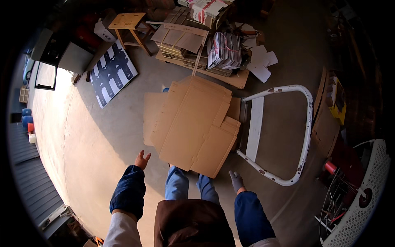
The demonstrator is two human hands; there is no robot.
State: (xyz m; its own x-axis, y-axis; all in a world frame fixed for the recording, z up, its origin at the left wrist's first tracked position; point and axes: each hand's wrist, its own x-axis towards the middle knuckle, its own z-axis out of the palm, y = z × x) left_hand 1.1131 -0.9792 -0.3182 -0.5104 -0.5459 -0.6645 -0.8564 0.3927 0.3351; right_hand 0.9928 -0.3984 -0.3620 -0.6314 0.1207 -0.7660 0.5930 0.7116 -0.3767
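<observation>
Flat brown cardboard blanks lie stacked in front of me, with notched flaps on their right side. Another cardboard sheet sticks out from under them on the left. My left hand, bare, is held just off the stack's near left corner with its fingers apart and nothing in them. My right hand, in a grey glove, is near the stack's near right corner. Its fingers are stretched out and hold nothing. Neither hand touches the cardboard. What the stack rests on is mostly hidden.
Right of the stack is a white tubular metal frame with chipped paint. Strapped cardboard bundles and tied blanks sit on a board ahead. A wooden stool and a black-and-white printed sheet are at far left.
</observation>
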